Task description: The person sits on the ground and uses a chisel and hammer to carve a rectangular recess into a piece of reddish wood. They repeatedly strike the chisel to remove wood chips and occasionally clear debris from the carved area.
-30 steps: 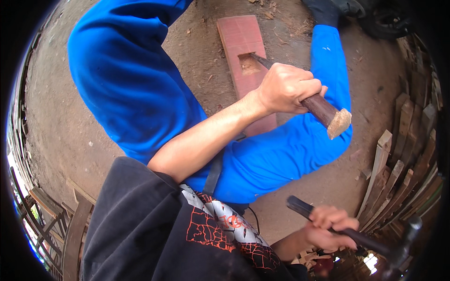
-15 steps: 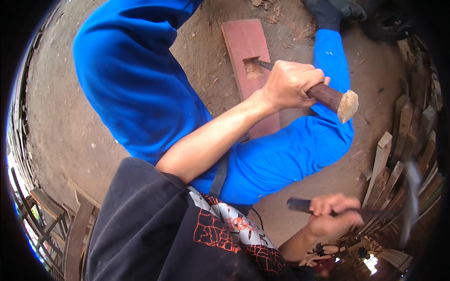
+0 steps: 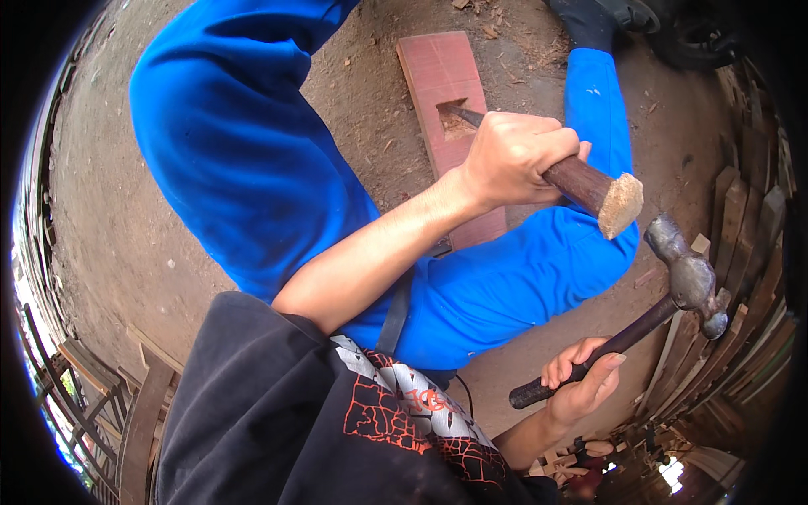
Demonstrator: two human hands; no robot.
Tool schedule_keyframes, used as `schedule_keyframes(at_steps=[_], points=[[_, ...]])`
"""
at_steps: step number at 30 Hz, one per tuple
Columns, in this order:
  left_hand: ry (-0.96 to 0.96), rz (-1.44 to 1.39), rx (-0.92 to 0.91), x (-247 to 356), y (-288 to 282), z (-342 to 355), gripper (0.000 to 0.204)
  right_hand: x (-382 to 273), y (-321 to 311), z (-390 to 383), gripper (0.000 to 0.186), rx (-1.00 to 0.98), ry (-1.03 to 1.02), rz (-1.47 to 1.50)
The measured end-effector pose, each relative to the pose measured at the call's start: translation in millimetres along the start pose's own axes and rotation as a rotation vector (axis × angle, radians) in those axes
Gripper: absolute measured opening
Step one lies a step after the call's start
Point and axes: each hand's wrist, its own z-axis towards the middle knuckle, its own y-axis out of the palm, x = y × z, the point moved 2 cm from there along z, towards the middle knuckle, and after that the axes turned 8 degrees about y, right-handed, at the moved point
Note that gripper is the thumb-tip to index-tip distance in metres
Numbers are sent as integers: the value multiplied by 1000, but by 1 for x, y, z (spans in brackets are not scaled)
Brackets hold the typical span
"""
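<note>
My left hand [image 3: 518,156] grips the dark wooden handle of a chisel [image 3: 593,189], whose pale butt end is frayed. The chisel's metal blade reaches into a recess cut in a reddish wooden board [image 3: 454,164] on the ground between my legs, with light wood exposed in the recess. My right hand [image 3: 574,377] is closed on the dark handle of a ball-peen hammer [image 3: 690,276], its steel head raised just below and right of the chisel's butt, apart from it.
My blue-trousered legs [image 3: 227,168] frame the board on a dirt floor [image 3: 109,219] strewn with shavings. Upright timber offcuts [image 3: 745,244] crowd the right side. A black tyre [image 3: 694,38] sits at the upper right. Wooden pieces [image 3: 139,421] stand at the lower left.
The hammer head has swung upward and toward the chisel's butt, with my right hand turning with it. My left hand and the chisel have stayed nearly in place.
</note>
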Motion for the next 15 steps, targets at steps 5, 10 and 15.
schedule_keyframes(at_steps=[5, 10, 15], points=[[29, 18, -18, -4, -3, -2, 35, 0, 6, -3, 58, -29, -74, 23], [65, 9, 2, -5, -1, -6, 36, -5, 5, -12, 58, -68, -211, 28], [117, -9, -2, -8, -1, -7, 31, -8, 16, -21, 57, -195, -434, 287]])
